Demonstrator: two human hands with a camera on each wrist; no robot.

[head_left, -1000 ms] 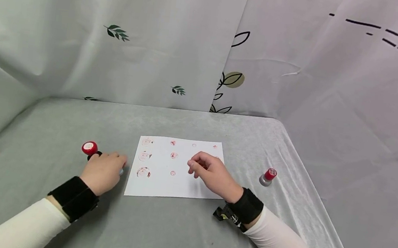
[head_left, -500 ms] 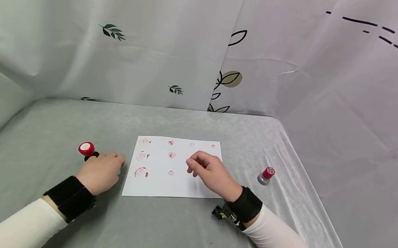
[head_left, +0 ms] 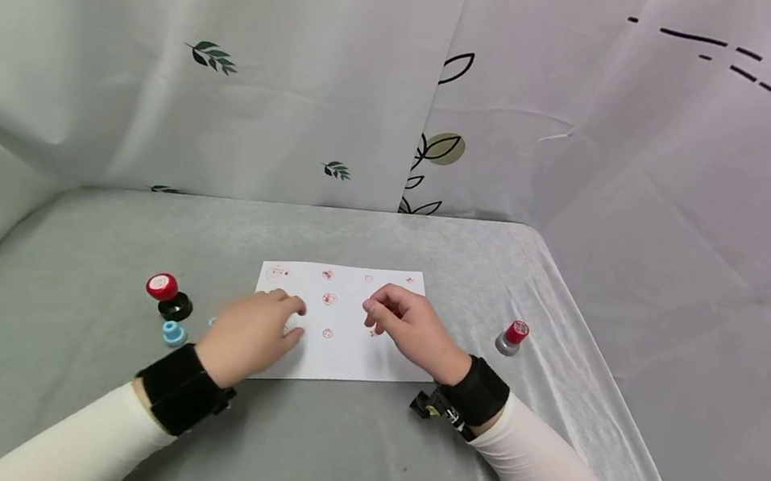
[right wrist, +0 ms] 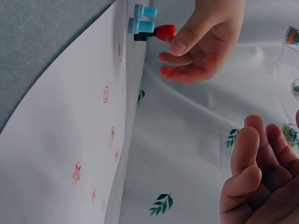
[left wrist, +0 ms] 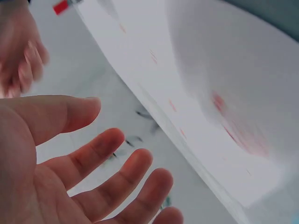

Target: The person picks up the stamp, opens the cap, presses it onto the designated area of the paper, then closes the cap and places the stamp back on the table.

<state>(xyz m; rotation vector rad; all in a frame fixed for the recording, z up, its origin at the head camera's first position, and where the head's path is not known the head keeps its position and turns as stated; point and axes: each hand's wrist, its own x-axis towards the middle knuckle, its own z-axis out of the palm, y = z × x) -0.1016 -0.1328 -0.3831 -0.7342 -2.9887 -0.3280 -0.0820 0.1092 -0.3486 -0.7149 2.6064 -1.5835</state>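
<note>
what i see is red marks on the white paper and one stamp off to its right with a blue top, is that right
Not quite: the stamp to the right of the white paper has a red top, not blue, as the head view shows. The red marks are on the paper, as you say.

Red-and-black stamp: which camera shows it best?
The head view: the red-and-black stamp stands in plain sight there, red knob and black base both visible. The right wrist view shows it partly behind a blue stamp; the left wrist view doesn't show it.
</note>
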